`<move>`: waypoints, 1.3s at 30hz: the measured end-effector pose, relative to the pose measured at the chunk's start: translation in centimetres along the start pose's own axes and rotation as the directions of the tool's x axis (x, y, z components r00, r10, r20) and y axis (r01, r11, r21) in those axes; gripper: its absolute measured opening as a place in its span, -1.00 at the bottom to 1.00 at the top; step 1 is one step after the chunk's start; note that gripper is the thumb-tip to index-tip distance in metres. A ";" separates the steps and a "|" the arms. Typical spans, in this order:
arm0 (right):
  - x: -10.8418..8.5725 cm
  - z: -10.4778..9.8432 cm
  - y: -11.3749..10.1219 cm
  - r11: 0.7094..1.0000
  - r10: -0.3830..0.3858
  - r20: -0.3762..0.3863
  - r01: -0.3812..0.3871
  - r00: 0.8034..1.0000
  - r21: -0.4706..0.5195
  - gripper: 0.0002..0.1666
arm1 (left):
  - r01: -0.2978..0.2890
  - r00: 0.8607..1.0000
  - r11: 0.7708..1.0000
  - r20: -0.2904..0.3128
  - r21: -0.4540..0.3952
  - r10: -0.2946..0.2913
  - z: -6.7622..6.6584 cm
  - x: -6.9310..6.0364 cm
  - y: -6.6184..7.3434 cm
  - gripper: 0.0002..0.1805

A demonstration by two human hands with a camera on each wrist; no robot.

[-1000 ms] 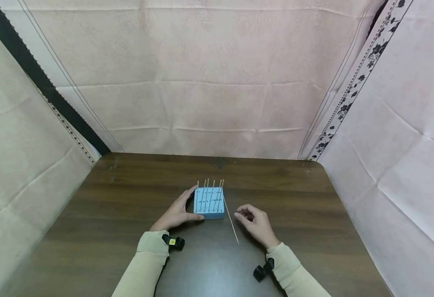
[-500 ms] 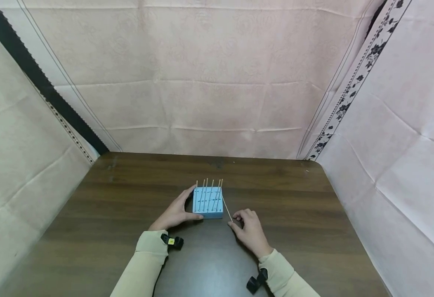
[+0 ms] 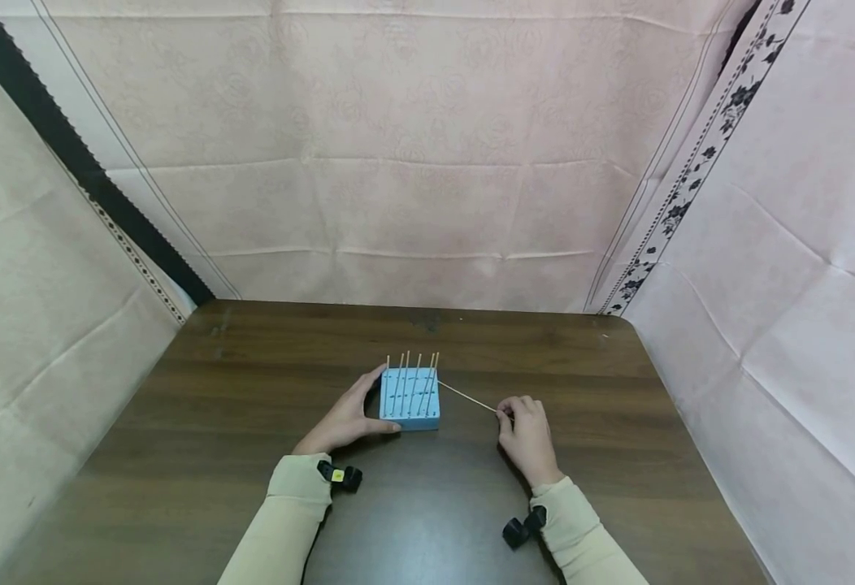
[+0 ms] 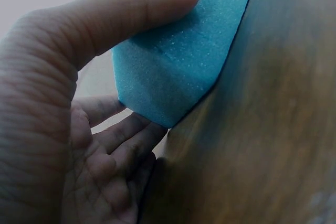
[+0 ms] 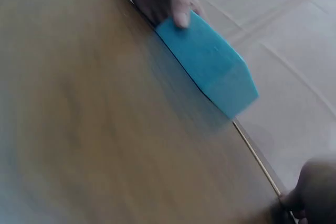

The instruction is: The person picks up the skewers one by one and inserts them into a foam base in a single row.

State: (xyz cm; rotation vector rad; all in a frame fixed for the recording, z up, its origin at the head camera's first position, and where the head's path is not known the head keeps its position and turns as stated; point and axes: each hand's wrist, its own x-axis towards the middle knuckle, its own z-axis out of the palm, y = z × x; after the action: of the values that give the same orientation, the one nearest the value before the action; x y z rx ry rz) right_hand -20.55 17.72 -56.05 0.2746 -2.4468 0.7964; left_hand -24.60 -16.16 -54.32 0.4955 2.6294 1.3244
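A light blue foam block with rows of small holes sits on the table. Several thin wooden sticks stand up from its top. My left hand grips the block at its left side, thumb on the near face and fingers behind, as the left wrist view shows the thumb pressed on the block. To the right, my right hand pinches the near end of another thin wooden stick. This stick slants from the fingertips to the block's right side; in the right wrist view the stick lies low by the tabletop.
The brown wood-grain table has rounded far corners. Pale cloth hangs behind it and along both sides. A black band runs down the left cloth, a floral border down the right.
My right hand came left to the loose stick, pinched its near end, then moved right and slightly away, swinging the stick outward. The left hand and block stayed in place.
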 end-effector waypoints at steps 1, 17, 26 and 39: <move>0.1 0.0 0.1 1.000 -0.009 0.005 0.009 1.000 -0.012 -0.91 | 0.001 1.000 1.000 0.000 0.001 -0.001 0.0 0.0 0.0 0.27; 2.3 1.8 -0.1 0.994 -0.086 0.066 0.090 0.994 -0.060 -0.90 | 0.009 1.000 1.000 -0.008 0.001 -0.009 0.2 0.2 -0.4 0.30; 2.5 2.0 0.2 0.998 -0.056 -0.035 0.057 0.998 0.015 -0.94 | 0.006 1.000 1.000 -0.012 -0.004 -0.006 0.1 0.1 0.0 0.30; 2.4 1.8 0.2 0.994 -0.093 -0.093 0.098 0.991 0.057 -0.95 | -0.002 1.000 1.000 -0.010 0.002 0.002 0.1 0.2 -0.2 0.30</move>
State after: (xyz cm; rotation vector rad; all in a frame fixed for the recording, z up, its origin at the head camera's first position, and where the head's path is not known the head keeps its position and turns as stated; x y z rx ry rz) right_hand -23.37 16.76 -56.06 0.3678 -2.3095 0.8253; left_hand -24.76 -16.13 -54.55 0.4928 2.6395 1.3282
